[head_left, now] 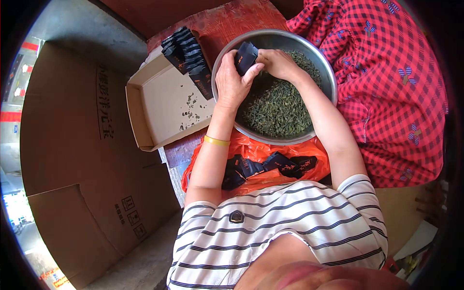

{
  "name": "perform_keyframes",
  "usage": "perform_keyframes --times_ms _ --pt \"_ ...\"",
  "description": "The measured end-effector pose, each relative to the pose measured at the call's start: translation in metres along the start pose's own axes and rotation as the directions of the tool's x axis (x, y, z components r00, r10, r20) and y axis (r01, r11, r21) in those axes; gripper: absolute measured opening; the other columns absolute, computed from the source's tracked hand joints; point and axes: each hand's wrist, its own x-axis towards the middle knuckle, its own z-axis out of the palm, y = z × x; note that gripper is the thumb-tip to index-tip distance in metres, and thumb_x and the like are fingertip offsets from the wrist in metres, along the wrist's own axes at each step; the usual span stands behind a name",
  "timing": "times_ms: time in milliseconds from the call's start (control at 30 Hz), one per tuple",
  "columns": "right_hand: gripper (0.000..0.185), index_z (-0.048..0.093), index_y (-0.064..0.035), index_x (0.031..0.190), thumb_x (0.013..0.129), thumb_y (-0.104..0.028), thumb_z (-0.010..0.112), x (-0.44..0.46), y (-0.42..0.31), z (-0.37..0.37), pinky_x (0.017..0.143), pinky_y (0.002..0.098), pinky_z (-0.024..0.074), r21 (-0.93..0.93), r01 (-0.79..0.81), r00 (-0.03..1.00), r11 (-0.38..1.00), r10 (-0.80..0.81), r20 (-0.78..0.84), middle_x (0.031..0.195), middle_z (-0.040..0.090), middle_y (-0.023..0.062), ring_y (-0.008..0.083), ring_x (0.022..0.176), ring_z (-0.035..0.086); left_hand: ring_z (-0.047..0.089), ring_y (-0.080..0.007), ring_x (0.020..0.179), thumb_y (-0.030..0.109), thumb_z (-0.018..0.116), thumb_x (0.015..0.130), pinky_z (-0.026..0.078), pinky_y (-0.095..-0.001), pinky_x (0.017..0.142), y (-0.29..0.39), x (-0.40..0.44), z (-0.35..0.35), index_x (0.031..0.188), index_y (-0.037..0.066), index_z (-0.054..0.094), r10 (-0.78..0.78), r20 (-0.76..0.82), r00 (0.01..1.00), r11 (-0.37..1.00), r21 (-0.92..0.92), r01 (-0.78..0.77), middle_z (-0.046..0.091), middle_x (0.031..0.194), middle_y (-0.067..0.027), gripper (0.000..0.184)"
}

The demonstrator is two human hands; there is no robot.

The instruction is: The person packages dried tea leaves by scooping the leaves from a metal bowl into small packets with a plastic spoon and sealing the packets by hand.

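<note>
Visible at the left of the frame, a large printed cardboard carton; at the upper right, a red-and-black checked cloth; at top centre, a worn red bench.

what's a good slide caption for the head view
Left hand holds a small black pouch over a metal bowl of green leaves, right hand beside it.

The pouch is black, leaves green, cloth red-checked.
</note>
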Motion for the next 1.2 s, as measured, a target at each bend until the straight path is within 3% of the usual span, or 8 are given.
perform_keyframes --times_ms 133,200,500,633,733,867,1000,1200 --pt "0.043 0.064 -0.0055 0.092 0.099 -0.044 0.048 0.005 0.0 -0.014 0.069 0.0401 0.0511 0.179 -0.113 0.988 0.977 0.092 0.122 0.078 0.069 0.0121 0.027 0.074 0.068 0.064 -0.0422 0.094 0.053 0.076 0.077 0.051 -0.0464 0.081 0.002 0.0 0.0 0.117 -0.002 0.053 -0.003 0.016 1.0 1.0 0.01 0.003 0.064 0.102 -0.0255 0.072" --pt "0.039 0.062 -0.0033 0.087 0.1 -0.039 0.052 0.008 0.005 -0.018 0.057 0.0285 0.0482 0.41 -0.14 0.987 0.901 0.159 -0.013 0.064 0.059 0.0042 0.0111 0.06 0.057 0.064 -0.0423 0.094 0.054 0.076 0.077 0.051 -0.0464 0.081 0.003 0.0 0.0 0.118 -0.002 0.053 -0.003 0.019 1.0 1.0 0.008 0.003 0.064 0.102 -0.0255 0.073" --pt "0.037 0.065 -0.0043 0.09 0.103 -0.037 0.052 0.007 0.005 -0.044 0.057 0.0207 0.0469 0.684 0.276 0.779 0.675 0.259 -0.571 0.069 0.058 -0.001 0.0064 0.06 0.055 0.065 -0.0414 0.094 0.058 0.074 0.078 0.052 -0.0463 0.081 0.002 -0.004 0.003 0.119 -0.003 0.052 -0.09 0.111 0.99 0.995 0.041 0.086 0.065 0.103 -0.0245 0.076" --pt "0.037 0.065 -0.0033 0.09 0.104 -0.034 0.05 -0.002 -0.014 -0.044 0.059 0.0199 0.0482 0.524 0.272 0.804 0.807 0.109 -0.585 0.072 0.06 -0.0011 0.0059 0.064 0.057 0.065 -0.0414 0.096 0.062 0.072 0.077 0.053 -0.0462 0.082 -0.001 -0.004 0.005 0.119 -0.003 0.052 -0.098 0.158 0.982 0.994 0.054 0.091 0.065 0.104 -0.024 0.08" --pt "0.034 0.065 -0.0017 0.089 0.102 -0.031 0.054 -0.007 -0.026 -0.039 0.057 0.026 0.0494 0.132 0.346 0.74 0.929 -0.183 -0.647 0.069 0.064 0.0024 0.0101 0.062 0.061 0.065 -0.0414 0.097 0.063 0.071 0.076 0.053 -0.0462 0.082 -0.001 -0.004 0.006 0.12 -0.003 0.051 -0.098 0.196 0.976 0.994 0.058 0.088 0.065 0.104 -0.024 0.082" --pt "0.017 0.063 -0.0026 0.087 0.095 -0.018 0.065 -0.008 -0.038 -0.037 0.054 0.0325 0.0484 -0.151 0.518 0.579 0.842 -0.475 -0.663 0.067 0.062 0.0094 0.0231 0.058 0.063 0.065 -0.0415 0.097 0.064 0.07 0.076 0.053 -0.0464 0.081 0.002 -0.002 0.002 0.12 -0.003 0.051 -0.136 0.221 0.966 0.991 0.033 0.132 0.065 0.106 -0.0246 0.082" --pt "0.019 0.064 -0.0025 0.089 0.096 -0.02 0.063 -0.007 -0.037 -0.04 0.055 0.031 0.0498 -0.2 0.541 0.545 0.817 -0.522 -0.656 0.069 0.064 0.0089 0.0219 0.059 0.064 0.065 -0.0418 0.096 0.063 0.071 0.076 0.053 -0.0466 0.081 0.001 -0.003 0.005 0.121 -0.003 0.051 -0.122 0.205 0.971 0.992 0.049 0.114 0.065 0.105 -0.0253 0.082" --pt "0.027 0.065 -0.0007 0.096 0.102 -0.024 0.054 -0.004 -0.007 -0.044 0.064 0.0252 0.0515 0.125 0.308 0.618 0.943 -0.098 -0.78 0.074 0.067 0.0037 0.0092 0.069 0.063 0.065 -0.0419 0.097 0.053 0.074 0.08 0.052 -0.0455 0.083 0.005 -0.001 0.0 0.119 -0.003 0.052 -0.115 0.034 0.993 0.993 0.002 0.115 0.066 0.103 -0.0256 0.071"
